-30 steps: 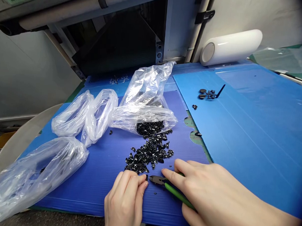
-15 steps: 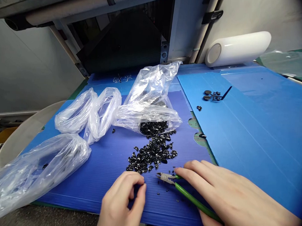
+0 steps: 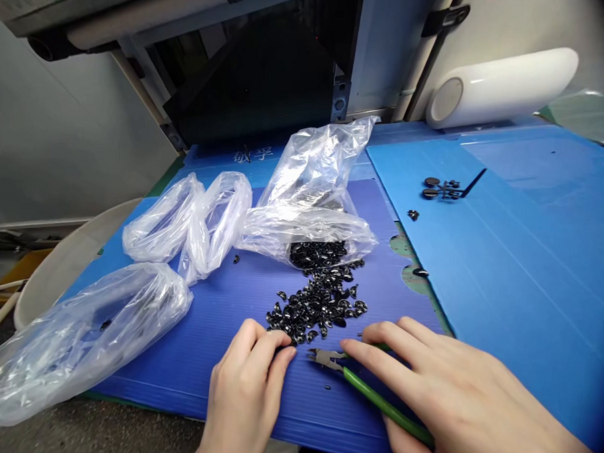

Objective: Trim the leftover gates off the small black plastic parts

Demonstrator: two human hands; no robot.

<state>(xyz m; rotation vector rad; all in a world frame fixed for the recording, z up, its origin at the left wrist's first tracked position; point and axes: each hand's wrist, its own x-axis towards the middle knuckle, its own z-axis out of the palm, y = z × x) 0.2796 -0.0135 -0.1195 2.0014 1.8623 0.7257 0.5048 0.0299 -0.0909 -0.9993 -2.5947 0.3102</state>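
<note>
My right hand (image 3: 455,387) is wrapped round green-handled side cutters (image 3: 384,407), their metal jaws pointing left and slightly apart. Close to the jaw tips, my left hand (image 3: 250,378) has its thumb and forefinger pinched together at the near edge of a pile of small black plastic parts (image 3: 316,300). Whatever sits between those fingertips is mostly hidden. The pile spills from the mouth of a clear plastic bag (image 3: 319,167), which holds more of the same parts. Many of the loose pieces are half-round and shiny.
Three clear plastic bags with rolled-open mouths stand at left, one (image 3: 142,333) nearest me. On the light blue sheet (image 3: 520,263) at right lie a black sprue (image 3: 444,188) and a few loose black pieces. A white roll (image 3: 503,88) rests at the back right; a pale tub (image 3: 75,250) stands left.
My left hand has moved up to the pile's near edge, and its thumb and forefinger have come together. The cutters have shifted slightly left in my right hand. The whole view has shifted a little.
</note>
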